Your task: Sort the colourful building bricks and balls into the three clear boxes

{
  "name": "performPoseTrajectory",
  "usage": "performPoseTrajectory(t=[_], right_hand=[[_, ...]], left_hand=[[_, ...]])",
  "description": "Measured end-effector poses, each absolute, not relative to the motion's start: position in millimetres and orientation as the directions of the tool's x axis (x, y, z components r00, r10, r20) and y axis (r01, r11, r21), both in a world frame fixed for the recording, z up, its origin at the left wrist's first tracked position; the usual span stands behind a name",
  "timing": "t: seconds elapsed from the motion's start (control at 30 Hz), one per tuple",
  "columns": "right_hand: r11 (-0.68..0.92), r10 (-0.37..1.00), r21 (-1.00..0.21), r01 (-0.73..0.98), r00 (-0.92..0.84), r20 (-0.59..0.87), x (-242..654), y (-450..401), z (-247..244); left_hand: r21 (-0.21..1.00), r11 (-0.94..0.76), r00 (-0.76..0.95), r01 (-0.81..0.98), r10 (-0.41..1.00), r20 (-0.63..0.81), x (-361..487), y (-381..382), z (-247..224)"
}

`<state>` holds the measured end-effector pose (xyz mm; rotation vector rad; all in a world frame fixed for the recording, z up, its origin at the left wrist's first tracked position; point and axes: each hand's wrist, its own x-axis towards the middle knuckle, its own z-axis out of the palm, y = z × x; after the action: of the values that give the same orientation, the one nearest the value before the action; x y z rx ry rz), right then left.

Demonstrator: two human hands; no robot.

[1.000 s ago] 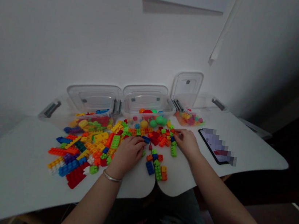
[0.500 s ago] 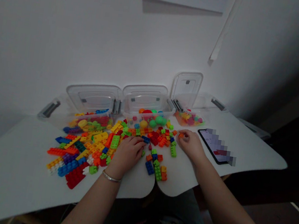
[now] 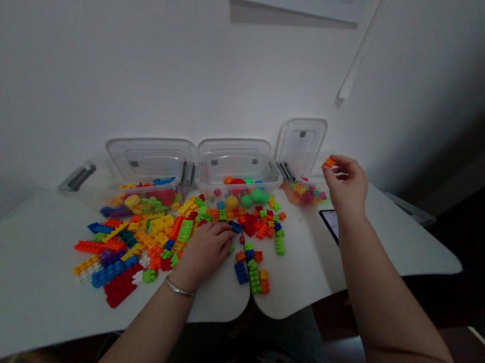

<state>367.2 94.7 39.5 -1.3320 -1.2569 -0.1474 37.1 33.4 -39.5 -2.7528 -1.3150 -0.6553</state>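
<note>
My right hand (image 3: 348, 186) is raised beside the right clear box, pinching an orange block (image 3: 329, 162) between thumb and fingertips. My left hand (image 3: 209, 248), with a bracelet on the wrist, rests low over the pile, its fingertips at a dark blue block (image 3: 235, 227); whether it grips the block is hard to tell. Left of it spreads a heap of coloured blocks, among them a light green block (image 3: 185, 230) and a red block (image 3: 120, 286). Nearer the table's front edge lie a blue block (image 3: 241, 273) and a long green block (image 3: 254, 276).
Three clear boxes with raised lids stand along the wall: the left box (image 3: 110, 198) holds mixed pieces, the middle box (image 3: 206, 187) balls, the right box (image 3: 288, 192) small bright pieces. A phone (image 3: 330, 224) lies partly behind my right forearm. Paper hangs on the wall.
My right hand has risen from the table, up and to the right, carrying the orange block. The forearm now covers most of the phone. My left hand has stayed nearly in place.
</note>
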Motion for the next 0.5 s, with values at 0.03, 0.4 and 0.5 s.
performPoseTrajectory(t=[0.03, 0.4, 0.5], right_hand=[[0.320, 0.543, -0.617, 0.719, 0.394, 0.741, 370.7, 103.4, 42.4], [-0.004, 0.711, -0.595, 0.804, 0.420, 0.564, 383.2, 148.2, 7.1], [0.002, 0.705, -0.588, 0.809, 0.415, 0.575, 384.3, 148.5, 4.2]], left_hand=[[0.155, -0.647, 0.559, 0.746, 0.736, 0.383, 37.1, 33.5, -39.3], [0.154, -0.652, 0.555, 0.742, 0.727, 0.405, 37.1, 32.9, -38.5], [0.150, -0.658, 0.559, 0.738, 0.720, 0.411, 36.9, 33.1, -38.6]])
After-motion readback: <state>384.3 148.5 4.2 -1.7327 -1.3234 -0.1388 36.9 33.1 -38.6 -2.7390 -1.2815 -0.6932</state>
